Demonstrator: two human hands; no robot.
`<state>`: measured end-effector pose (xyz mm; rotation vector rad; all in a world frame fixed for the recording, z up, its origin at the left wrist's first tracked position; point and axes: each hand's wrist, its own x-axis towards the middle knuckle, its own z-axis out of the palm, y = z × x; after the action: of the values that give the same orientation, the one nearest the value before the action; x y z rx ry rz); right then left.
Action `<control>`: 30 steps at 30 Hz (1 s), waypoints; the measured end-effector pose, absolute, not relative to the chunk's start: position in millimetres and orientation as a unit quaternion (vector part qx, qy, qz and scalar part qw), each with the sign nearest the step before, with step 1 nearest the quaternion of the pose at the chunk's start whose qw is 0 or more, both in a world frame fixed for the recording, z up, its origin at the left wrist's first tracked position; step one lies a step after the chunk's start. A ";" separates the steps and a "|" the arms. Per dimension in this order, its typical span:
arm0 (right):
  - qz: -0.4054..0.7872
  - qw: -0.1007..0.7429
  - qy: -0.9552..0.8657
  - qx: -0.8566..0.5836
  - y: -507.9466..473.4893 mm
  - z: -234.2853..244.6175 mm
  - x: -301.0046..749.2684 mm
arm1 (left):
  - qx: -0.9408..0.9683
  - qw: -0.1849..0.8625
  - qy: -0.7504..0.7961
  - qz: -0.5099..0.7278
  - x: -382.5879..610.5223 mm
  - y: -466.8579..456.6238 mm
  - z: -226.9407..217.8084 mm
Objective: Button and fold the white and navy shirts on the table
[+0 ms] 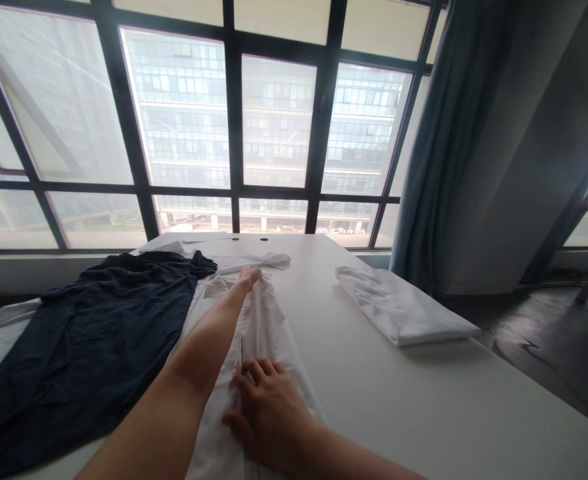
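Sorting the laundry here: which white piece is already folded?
The white stack on the table's right, neatly folded; the white garment under the right hand lies spread out.

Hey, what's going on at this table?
A person has both hands on a long white garment lying on a white table. The left hand reaches its far end, and the right hand rests spread on it nearer the person. A rumpled dark navy garment lies to the left, and a folded white cloth sits to the right.
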<state>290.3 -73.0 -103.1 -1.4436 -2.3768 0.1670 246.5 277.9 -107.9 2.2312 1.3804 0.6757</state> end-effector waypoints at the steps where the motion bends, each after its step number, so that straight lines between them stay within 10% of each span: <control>1: 0.061 0.176 -0.839 -0.512 -73.0 -103.1 290.2 | 0.796 0.215 0.514 0.235 247.8 280.2 -106.1; 30: 0.065 0.189 -0.838 -0.508 -63.6 -111.0 293.6 | 0.821 0.107 0.511 0.233 262.9 274.5 -94.1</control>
<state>293.6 -63.6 -111.0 -1.4271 -2.3564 0.1837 262.9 274.5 -94.1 2.4167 1.5034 0.6867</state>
